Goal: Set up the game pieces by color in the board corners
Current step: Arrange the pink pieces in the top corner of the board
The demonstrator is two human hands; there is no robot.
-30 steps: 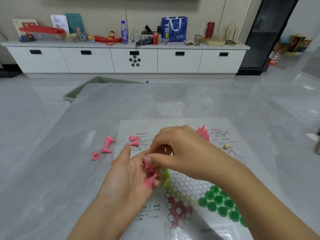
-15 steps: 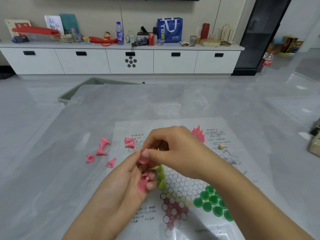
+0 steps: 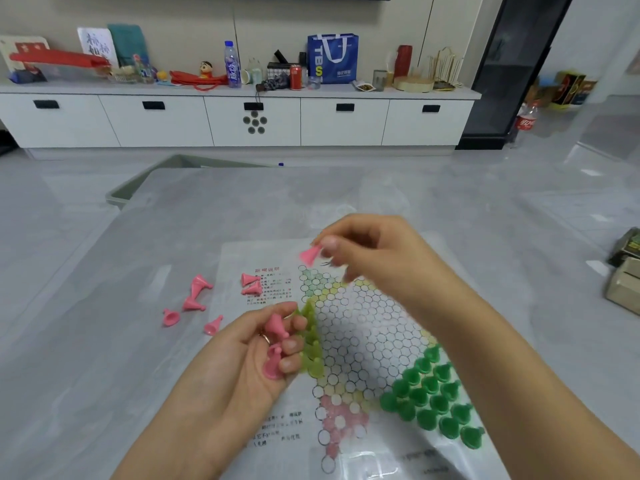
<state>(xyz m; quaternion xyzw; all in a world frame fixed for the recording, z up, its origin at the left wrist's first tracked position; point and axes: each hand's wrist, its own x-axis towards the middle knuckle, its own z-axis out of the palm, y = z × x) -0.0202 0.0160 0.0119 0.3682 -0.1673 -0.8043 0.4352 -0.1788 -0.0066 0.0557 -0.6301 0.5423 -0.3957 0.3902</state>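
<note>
Both hands [image 3: 377,258] (seemingly) pinch pink pieces [image 3: 310,254].

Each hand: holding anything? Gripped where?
Right hand pinches one pink piece by its narrow tip, wide base hanging free. Left hand holds spare pink pieces between curled fingers and palm.

Two hands are seen: the left hand [image 3: 242,368] and the right hand [image 3: 377,258]. One pink piece [image 3: 310,254] is pinched by the right hand. Two pink pieces [image 3: 275,344] are counted in the left hand. Five loose pink pieces [image 3: 194,299] are counted on the table [image 3: 104,341], and two more pink pieces [image 3: 251,284] on the one board sheet [image 3: 360,323]. About fourteen green pieces [image 3: 433,400] are counted in one corner; the exact count is blurred. The yellow-green pieces [image 3: 311,344] cannot be counted, being partly hidden.
</note>
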